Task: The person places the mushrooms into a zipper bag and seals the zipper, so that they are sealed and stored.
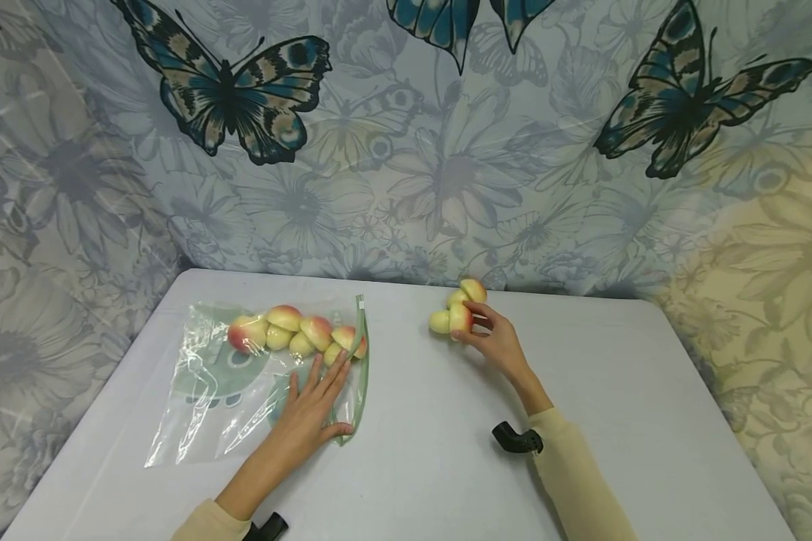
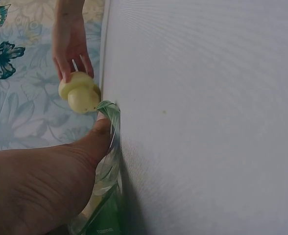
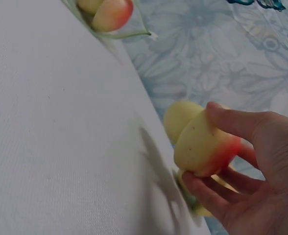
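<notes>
A clear zip bag (image 1: 203,421) with a green zip edge lies flat on the left of the table, holding several yellow mushroom-shaped pieces (image 1: 246,334) with reddish caps. My left hand (image 1: 304,421) rests on the bag with fingers spread, fingertips just below the pieces and thumb by the zip edge (image 2: 109,110). To the right of the bag, my right hand (image 1: 497,342) pinches a mushroom-shaped piece (image 3: 203,144) between thumb and fingers; its cap is yellow blushed with red, its stem pale yellow. Right behind it sits another such piece (image 1: 474,289).
The white table (image 1: 419,451) ends at a wall (image 1: 440,188) hung with butterfly-and-flower cloth, close behind the loose pieces. Black wrist mounts (image 1: 516,438) stick out from both sleeves.
</notes>
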Tool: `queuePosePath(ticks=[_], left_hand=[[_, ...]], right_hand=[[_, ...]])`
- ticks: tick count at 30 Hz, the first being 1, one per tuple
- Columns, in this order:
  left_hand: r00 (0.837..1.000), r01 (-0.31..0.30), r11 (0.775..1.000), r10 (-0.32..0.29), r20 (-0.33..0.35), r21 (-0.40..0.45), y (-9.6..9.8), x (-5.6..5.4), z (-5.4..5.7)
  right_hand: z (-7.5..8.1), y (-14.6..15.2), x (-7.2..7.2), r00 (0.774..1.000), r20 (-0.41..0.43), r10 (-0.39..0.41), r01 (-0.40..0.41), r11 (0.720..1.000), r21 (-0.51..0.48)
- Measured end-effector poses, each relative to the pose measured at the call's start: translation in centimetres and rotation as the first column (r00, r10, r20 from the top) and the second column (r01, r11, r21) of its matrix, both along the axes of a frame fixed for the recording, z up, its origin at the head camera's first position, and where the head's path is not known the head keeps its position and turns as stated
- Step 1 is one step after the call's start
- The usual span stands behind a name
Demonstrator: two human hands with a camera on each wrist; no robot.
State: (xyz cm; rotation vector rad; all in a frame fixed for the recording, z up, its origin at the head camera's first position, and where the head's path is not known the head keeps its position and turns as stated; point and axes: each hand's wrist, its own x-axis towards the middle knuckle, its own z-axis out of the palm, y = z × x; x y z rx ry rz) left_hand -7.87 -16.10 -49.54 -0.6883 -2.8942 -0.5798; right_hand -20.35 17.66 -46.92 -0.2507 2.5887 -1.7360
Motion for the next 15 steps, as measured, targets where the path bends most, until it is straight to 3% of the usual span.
queuePosePath(ticks=[3,10,15], left_hand=[[1.0,0.001,1.0,-0.001,0.006,0.001,0.0,0.0,0.0],[1.0,-0.002,1.0,0.002,-0.005,0.002,0.1,0.0,0.0],[1.0,-0.001,1.0,0.001,-0.01,0.01,0.1,0.0,0.0]], right_hand=[[0.4,-0.4,0.3,1.0,0.015,0.004,-0.004,1.0,0.006],[3.5,-2.4,2.3,0.998,0.046,0.054,-0.054,0.999,-0.001],[3.4,-3.4,2.6,0.995,0.051,0.088,-0.087,0.996,-0.017]])
